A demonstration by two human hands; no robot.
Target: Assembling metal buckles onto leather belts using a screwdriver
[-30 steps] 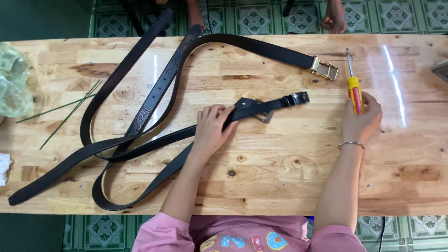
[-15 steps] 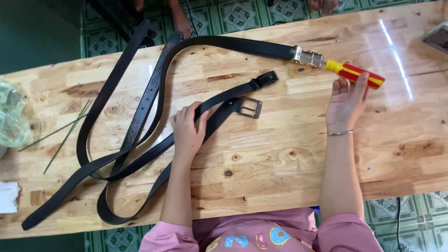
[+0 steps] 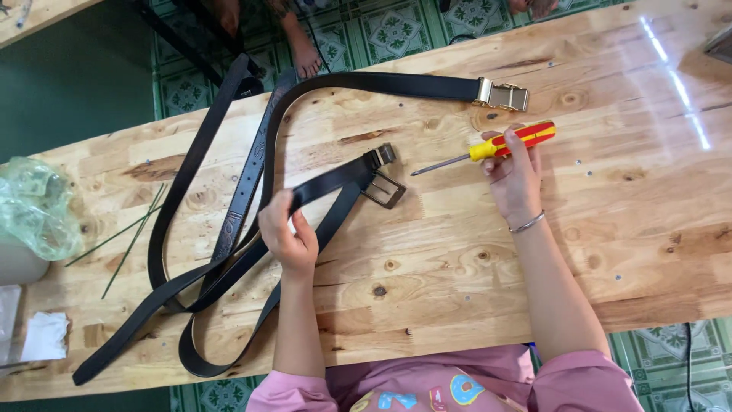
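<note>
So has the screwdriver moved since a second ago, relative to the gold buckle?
Yes. The screwdriver was upright right of the gold buckle; now the right hand holds it nearly flat just below the buckle, tip pointing left.

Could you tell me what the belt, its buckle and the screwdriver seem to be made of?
Belt: probably leather, black with a dull sheen, bending limply. Buckle: dark metal, going by its thin rigid frame. Screwdriver: grey steel shaft and a glossy yellow and red handle, likely plastic.

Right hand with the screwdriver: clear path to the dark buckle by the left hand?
Probably yes. The right hand holds the screwdriver, tip toward the dark buckle; only bare table lies between.
</note>
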